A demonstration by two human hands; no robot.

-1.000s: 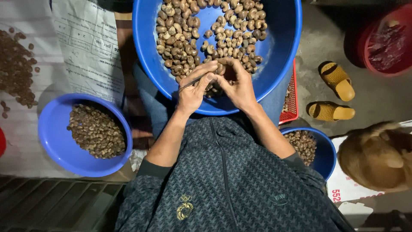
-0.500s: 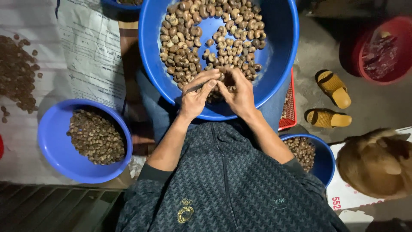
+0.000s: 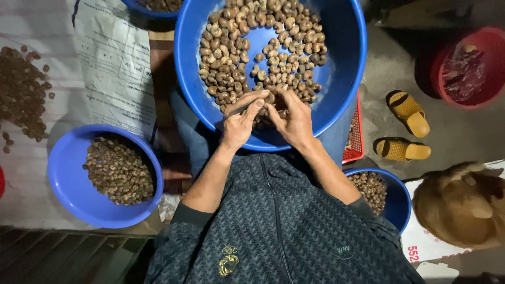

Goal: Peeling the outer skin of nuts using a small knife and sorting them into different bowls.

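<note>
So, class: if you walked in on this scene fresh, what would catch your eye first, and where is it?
The big blue basin at top centre, heaped with cashews, stands out first. At its near rim the left hand and right hand meet over one nut, the left pinching a thin tool. Next come the smaller blue bowl of nuts at lower left and the yellow sandals on the floor at right.

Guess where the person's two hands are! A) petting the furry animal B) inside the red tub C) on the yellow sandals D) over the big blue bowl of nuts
D: both the left hand and the right hand meet above the near rim of the big blue bowl, right over the nuts piled in it.
</note>
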